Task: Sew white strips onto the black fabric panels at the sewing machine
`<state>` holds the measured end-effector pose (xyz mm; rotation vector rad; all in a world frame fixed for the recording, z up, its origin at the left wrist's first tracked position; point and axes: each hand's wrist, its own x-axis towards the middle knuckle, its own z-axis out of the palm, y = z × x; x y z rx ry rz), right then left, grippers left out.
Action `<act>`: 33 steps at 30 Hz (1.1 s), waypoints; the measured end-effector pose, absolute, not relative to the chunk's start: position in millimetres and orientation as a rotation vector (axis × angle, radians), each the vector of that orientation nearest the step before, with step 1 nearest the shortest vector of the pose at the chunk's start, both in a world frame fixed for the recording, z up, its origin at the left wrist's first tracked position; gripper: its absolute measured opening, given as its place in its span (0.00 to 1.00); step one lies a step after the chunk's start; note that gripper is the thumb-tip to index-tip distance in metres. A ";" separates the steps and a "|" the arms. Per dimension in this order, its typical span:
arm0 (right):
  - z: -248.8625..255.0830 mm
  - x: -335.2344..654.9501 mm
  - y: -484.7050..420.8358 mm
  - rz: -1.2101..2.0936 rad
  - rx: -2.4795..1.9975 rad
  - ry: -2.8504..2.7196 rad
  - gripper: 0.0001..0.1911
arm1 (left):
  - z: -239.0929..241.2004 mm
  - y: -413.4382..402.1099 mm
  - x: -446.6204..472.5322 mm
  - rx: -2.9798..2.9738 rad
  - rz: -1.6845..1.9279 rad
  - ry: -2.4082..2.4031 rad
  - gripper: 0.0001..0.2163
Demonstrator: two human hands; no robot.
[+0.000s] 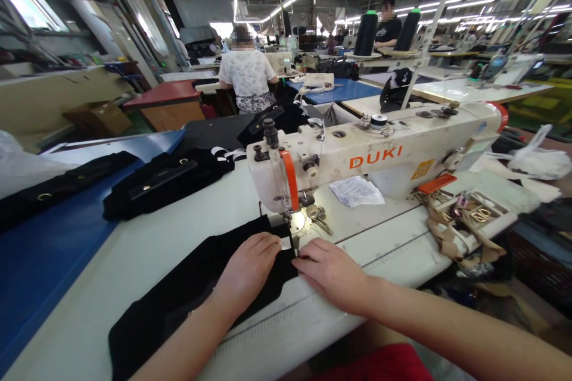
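Observation:
A black fabric piece lies flat on the white sewing machine bed, its right end near the needle area. My left hand rests over the fabric, its fingers pinched at a small white label close to the piece's right edge. At that same edge, my right hand has its fingers bent and closed on the fabric's border; the exact grip is partly hidden. The sewing machine stands just beyond both hands, its lamp lighting the needle plate.
Black sewn pieces with metal rings lie to the left, partly near a blue surface. Printed paper labels sit under the machine arm. A parts tray stands at right. A person in a patterned shirt sits ahead.

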<state>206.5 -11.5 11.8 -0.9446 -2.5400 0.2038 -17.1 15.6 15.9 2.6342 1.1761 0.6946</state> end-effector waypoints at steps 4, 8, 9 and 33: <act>10.2 205.2 -11.5 0.148 -0.960 -2.576 0.10 | 15.1 19.1 -18.1 2.640 0.545 1.142 0.13; 10.7 205.7 -11.3 0.145 -0.963 -2.572 0.10 | 17.9 22.0 -20.1 2.726 0.428 1.125 0.16; 10.9 206.0 -11.4 0.147 -0.961 -2.571 0.10 | 18.3 22.5 -20.1 2.762 0.407 1.117 0.17; 10.3 206.6 -12.4 0.166 -0.963 -2.582 0.11 | 11.4 18.4 -12.2 3.209 0.659 0.929 0.13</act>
